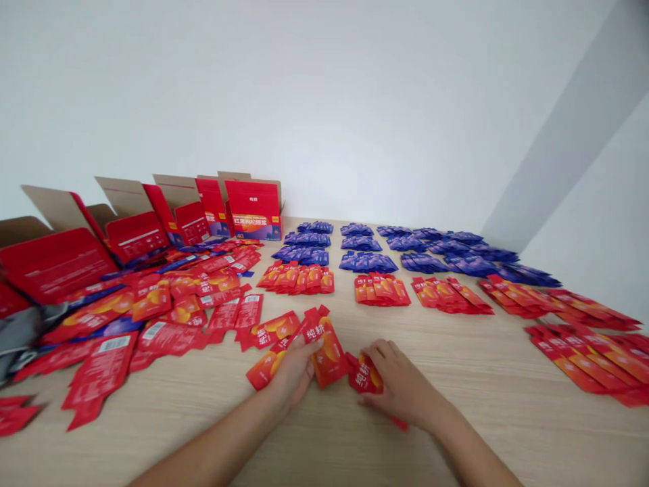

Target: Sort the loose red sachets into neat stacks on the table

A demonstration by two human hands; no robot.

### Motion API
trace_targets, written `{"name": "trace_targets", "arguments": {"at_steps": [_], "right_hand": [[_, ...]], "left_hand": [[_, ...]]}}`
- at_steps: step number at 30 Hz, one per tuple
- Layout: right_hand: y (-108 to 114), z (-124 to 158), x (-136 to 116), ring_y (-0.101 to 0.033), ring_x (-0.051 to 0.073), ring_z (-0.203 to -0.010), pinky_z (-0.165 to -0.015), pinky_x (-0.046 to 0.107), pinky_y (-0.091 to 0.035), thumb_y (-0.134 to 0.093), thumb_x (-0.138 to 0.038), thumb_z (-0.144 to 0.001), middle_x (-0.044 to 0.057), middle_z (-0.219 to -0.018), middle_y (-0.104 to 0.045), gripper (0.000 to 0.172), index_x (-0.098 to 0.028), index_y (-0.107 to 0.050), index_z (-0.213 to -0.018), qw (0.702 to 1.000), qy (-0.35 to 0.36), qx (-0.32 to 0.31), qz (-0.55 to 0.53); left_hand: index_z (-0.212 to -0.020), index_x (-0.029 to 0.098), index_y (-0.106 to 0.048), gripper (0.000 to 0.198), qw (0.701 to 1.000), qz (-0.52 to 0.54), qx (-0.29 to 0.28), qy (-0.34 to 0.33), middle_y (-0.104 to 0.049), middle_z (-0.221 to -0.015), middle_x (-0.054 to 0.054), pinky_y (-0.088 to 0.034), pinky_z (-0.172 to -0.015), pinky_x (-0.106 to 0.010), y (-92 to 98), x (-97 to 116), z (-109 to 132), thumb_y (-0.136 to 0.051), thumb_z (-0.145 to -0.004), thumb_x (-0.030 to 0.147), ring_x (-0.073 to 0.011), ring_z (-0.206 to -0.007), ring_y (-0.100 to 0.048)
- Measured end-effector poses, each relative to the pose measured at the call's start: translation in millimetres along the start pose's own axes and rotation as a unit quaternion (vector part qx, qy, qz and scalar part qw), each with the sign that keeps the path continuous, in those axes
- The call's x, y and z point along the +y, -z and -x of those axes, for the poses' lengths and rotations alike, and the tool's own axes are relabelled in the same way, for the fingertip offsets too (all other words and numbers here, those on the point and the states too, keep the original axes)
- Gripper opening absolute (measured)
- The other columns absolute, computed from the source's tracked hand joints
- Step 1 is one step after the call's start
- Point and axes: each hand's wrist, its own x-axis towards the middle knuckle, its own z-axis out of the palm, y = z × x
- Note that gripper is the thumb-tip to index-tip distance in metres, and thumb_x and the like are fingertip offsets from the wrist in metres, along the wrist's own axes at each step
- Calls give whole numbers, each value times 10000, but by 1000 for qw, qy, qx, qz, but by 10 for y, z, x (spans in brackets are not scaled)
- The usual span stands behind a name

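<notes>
My left hand [293, 373] is closed on red sachets, its thumb lying over the front of one red-and-orange sachet [330, 355] whose printed face is up. Another red sachet [263, 370] pokes out on the left side of that hand; whether it is gripped or lies on the table I cannot tell. Close by on the right, my right hand [400, 385] has its fingers curled round a red sachet [366, 376] low over the table. A red corner shows beneath its palm, mostly hidden. Just beyond my left hand lies a loose red sachet [276, 329].
A loose heap of red sachets [152, 297] with some blue ones spreads on the left. Open red cartons [253, 206] stand behind it. Fanned blue bundles [368, 262] and red bundles [381, 289] sit in rows at the back and right of the wooden table [314, 446].
</notes>
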Motion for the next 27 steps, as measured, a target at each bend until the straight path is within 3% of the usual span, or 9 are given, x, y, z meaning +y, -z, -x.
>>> {"name": "trace_targets", "arguments": {"at_steps": [6, 11, 15, 18, 21, 23, 27], "right_hand": [[-12, 36, 207, -599, 262, -981, -858, 387, -483, -728, -335, -648, 91, -1055, -608, 443, -228, -593, -1057, 997, -45, -44, -31], [-39, -55, 330, -615, 265, -984, -880, 402, -474, -663, -286, -681, 135, -1133, -554, 526, -176, -545, -1182, 989, -140, 25, -42], [-122, -152, 354, -622, 235, -937, -816, 394, -515, -624, -393, -733, 126, -1112, -572, 600, -168, -468, -1267, 958, -184, 83, -204], [-273, -184, 204, -612, 226, -976, -827, 394, -522, -559, -456, -794, 134, -1175, -566, 558, -188, -446, -1271, 926, -160, 106, -324], [-419, -171, 5, -536, 245, -1144, -989, 455, -431, -522, -404, -829, 133, -1253, -542, 477, -203, -462, -1258, 934, -94, 114, -327], [-466, -153, -89, -494, 243, -1205, -1051, 474, -370, -501, -341, -843, 121, -1272, -538, 444, -214, -466, -1267, 942, -52, 99, -316], [-454, -125, -157, -444, 236, -1265, -1096, 466, -318, -525, -307, -835, 108, -1336, -497, 492, -243, -433, -1314, 938, -13, 88, -334]], "left_hand": [[-880, 122, -657, 211, 1000, -15, -1, -10, -733, -830, -70, -553, -769, -304, -32, -21, 8, -709, -679, 83, -206, -787, -703], [-894, 139, -634, 180, 1000, -25, 7, 11, -732, -833, -56, -558, -756, -295, -42, -24, 35, -653, -727, 74, -187, -766, -704], [-903, 146, -620, 161, 999, -12, 6, 44, -728, -826, -52, -555, -789, -310, -100, -63, 85, -574, -780, 52, -176, -752, -702], [-973, 128, -631, 161, 994, 1, -56, 91, -724, -920, -90, -542, -835, -327, -147, -94, 129, -561, -828, 121, -196, -852, -696], [-1013, 119, -638, 206, 987, 8, -125, 98, -711, -985, -109, -531, -852, -314, -160, -125, 162, -609, -835, 219, -205, -914, -681], [-985, 128, -642, 219, 988, -2, -128, 86, -713, -955, -93, -533, -814, -286, -150, -145, 169, -677, -782, 202, -190, -865, -684], [-924, 129, -639, 197, 994, -4, -81, 73, -713, -876, -71, -536, -725, -250, -144, -172, 147, -707, -740, 145, -172, -783, -682]]}}
